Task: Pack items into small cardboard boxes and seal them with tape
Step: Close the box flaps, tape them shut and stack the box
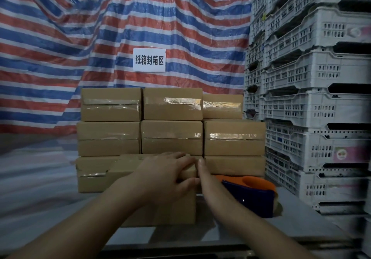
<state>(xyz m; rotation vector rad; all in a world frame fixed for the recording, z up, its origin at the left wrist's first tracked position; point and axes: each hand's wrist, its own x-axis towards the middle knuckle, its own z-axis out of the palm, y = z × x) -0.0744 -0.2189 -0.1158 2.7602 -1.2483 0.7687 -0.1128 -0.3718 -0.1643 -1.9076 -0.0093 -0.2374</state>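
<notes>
The small cardboard box (160, 208) sits on the bench (297, 218) before the taped stack (172, 126). My left hand (166, 176) lies spread on its top; my right hand (206, 178) presses flat, fingers straight, against its right end, half hiding the tape dispenser (255, 194).

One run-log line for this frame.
left hand presses brown cardboard box top | right hand flat on its side | orange-blue tape dispenser idle

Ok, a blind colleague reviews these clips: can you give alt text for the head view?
Left hand rests on a small cardboard box while the right hand presses flat against its right end. A tape dispenser lies to the right, with taped boxes stacked behind.
</notes>
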